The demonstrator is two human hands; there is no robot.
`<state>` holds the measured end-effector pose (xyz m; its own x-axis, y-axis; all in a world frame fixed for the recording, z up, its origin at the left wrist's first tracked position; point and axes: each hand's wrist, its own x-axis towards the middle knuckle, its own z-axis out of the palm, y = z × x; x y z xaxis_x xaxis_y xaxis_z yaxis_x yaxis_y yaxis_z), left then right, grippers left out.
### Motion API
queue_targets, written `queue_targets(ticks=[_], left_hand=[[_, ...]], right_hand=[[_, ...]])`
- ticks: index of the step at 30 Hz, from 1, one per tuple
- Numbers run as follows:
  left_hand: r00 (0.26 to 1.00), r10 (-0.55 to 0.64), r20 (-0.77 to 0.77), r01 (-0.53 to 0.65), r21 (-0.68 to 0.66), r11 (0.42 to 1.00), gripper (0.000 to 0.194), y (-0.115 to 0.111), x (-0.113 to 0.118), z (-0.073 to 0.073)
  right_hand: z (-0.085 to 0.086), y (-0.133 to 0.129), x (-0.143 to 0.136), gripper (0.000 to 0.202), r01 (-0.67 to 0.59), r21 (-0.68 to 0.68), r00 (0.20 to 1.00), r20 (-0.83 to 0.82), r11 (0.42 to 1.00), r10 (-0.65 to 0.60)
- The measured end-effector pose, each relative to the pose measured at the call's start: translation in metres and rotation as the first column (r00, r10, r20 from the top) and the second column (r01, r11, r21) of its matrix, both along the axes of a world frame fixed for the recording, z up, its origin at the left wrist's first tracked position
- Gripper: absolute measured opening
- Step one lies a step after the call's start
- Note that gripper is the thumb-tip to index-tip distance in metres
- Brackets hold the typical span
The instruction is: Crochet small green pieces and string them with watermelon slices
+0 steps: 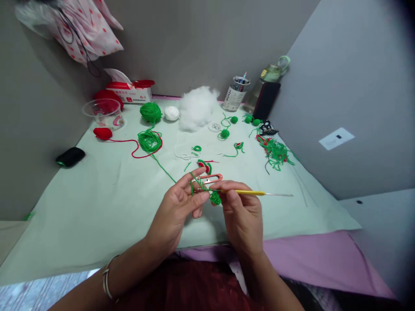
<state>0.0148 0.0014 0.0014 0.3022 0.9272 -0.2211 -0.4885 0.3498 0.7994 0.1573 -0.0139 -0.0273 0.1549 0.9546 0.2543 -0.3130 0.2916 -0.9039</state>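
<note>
My right hand (244, 211) is closed round a crochet hook with a yellow handle (249, 192), held level, its tip pointing left. My left hand (181, 201) pinches a small green crochet piece (215, 198) beside the hook's tip. Green yarn (165, 170) loops over the raised left index finger and trails back to a loose green coil (149, 141) and a green ball (151, 112). Just beyond the fingers lie orange-handled snips (214, 178) and a red and green crocheted piece (205, 166), partly covered by my left hand.
White stuffing (198, 108), a white yarn ball (171, 113) and a pen can (236, 94) stand at the back. Yarn scraps (278, 153) lie right, near a bottle (272, 71) and dark phone (267, 100). Leftward are a clear tub (108, 119) and black mouse (70, 157).
</note>
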Motion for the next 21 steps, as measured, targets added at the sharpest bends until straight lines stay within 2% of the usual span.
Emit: queue_targets(ticks=[4, 11, 21], left_hand=[[1.000, -0.009, 0.015, 0.009, 0.006, 1.000, 0.051, 0.001, -0.001, -0.002], [1.000, 0.013, 0.015, -0.013, 0.025, 1.000, 0.042, 0.002, -0.005, -0.003], [0.998, 0.066, 0.010, -0.066, 0.032, 0.997, 0.033, 0.002, -0.009, -0.004]], right_hand=[[0.004, 0.002, -0.001, 0.011, -0.022, -0.029, 0.994, -0.108, 0.999, 0.019], [0.009, 0.005, 0.001, 0.009, -0.133, -0.055, 0.953, -0.282, 0.990, 0.112], [0.012, 0.007, 0.002, 0.009, -0.194, -0.104, 0.928, -0.341, 0.976, 0.148]])
